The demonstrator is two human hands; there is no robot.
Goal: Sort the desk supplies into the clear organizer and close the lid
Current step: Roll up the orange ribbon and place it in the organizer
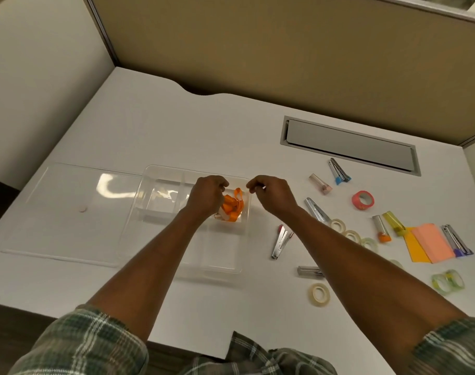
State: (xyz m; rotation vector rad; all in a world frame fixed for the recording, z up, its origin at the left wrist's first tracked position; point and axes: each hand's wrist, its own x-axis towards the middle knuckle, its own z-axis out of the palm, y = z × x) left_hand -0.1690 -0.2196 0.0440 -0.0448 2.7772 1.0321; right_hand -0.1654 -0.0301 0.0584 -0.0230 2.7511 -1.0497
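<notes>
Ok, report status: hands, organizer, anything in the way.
Left hand grips orange ribbon in organizer back-right compartment. Right hand curled beside it, holding nothing visible. Lid off, flat at left. Staplers, tapes outside at right; nothing blocking.

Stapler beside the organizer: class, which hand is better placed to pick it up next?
The right hand. The stapler lies right of the organizer, on that hand's side; the left hand is over the orange lanyard.

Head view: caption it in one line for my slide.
Left hand at an orange ribbon in the organizer, right hand beside it; lid off, staplers and tape unsorted.
</notes>
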